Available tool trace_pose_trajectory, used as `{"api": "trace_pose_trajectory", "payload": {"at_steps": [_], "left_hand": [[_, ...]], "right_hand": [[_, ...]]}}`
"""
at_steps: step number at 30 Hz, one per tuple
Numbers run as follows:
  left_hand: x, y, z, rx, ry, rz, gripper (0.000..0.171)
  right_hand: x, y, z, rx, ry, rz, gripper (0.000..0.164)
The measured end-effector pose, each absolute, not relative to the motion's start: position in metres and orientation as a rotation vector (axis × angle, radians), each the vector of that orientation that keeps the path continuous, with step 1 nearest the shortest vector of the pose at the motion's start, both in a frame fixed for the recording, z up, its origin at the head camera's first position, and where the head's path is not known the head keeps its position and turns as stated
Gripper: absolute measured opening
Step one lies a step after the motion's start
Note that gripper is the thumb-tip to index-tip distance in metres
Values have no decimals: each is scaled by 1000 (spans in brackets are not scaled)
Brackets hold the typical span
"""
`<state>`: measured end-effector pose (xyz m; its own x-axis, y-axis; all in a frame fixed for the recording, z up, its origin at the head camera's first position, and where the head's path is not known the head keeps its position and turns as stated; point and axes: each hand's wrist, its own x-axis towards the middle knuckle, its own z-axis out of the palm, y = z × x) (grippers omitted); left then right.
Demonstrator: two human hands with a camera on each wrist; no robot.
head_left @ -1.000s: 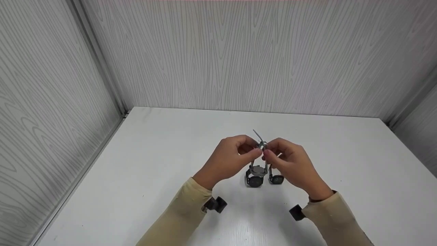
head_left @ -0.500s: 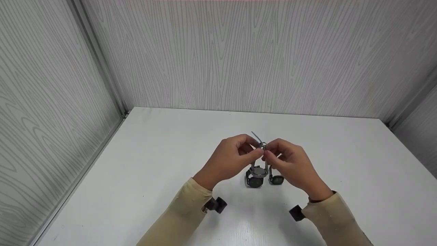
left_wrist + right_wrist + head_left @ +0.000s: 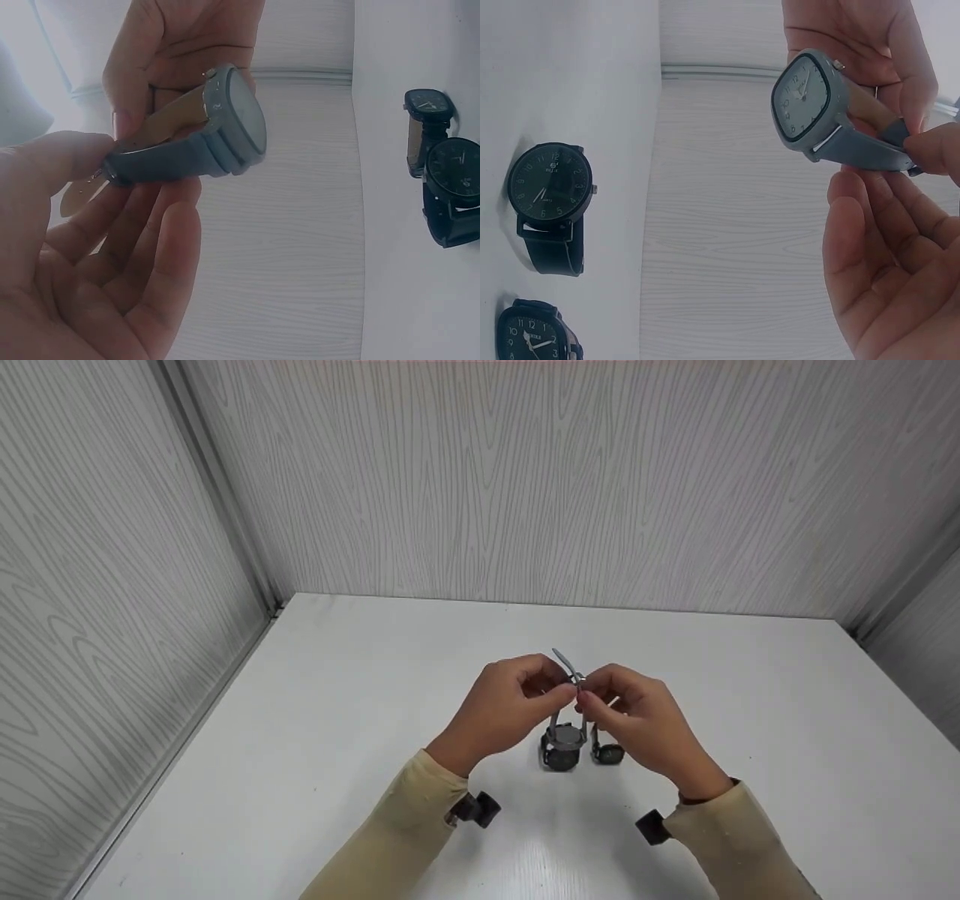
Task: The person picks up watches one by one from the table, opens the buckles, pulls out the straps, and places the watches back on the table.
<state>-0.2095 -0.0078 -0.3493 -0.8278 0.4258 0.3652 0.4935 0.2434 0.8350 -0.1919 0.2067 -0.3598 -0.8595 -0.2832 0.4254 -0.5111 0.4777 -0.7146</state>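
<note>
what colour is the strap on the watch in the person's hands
The strap is blue-grey outside and tan inside, best seen in the left wrist view.

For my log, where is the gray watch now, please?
In the head view, the gray watch hangs from the left hand and right hand, right of center, partly hiding the round black watch.

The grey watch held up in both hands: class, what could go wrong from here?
The left hand and right hand pinch the grey watch by its strap, so it might slip loose. If dropped, it could knock the round black watch or the square dark watch on the table.
</note>
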Motion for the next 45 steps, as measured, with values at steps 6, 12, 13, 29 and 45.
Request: {"api": "trace_pose_trajectory", "payload": {"at_steps": [6,12,13,29,45], "left_hand": [[-210,-8,-349,-902,-2426,-1642,11],[-210,-9,-350,-911,-2402,-1666,11],[-210,-9,-350,-913,-2401,-1671,12],[-209,-7,-349,-923,-2423,-1693,16],[-213,-7,-352,-931,-2380,-1634,11]], "right_hand": [[-192,207,-361,674,-2492,1325,5],[-193,206,-361,694,-2494,1316,7],[-193,206,-361,698,-2490,1320,6],[-194,207,-362,717,-2463,1326,5],[-194,207,-363,736,-2461,1350,4]]}}
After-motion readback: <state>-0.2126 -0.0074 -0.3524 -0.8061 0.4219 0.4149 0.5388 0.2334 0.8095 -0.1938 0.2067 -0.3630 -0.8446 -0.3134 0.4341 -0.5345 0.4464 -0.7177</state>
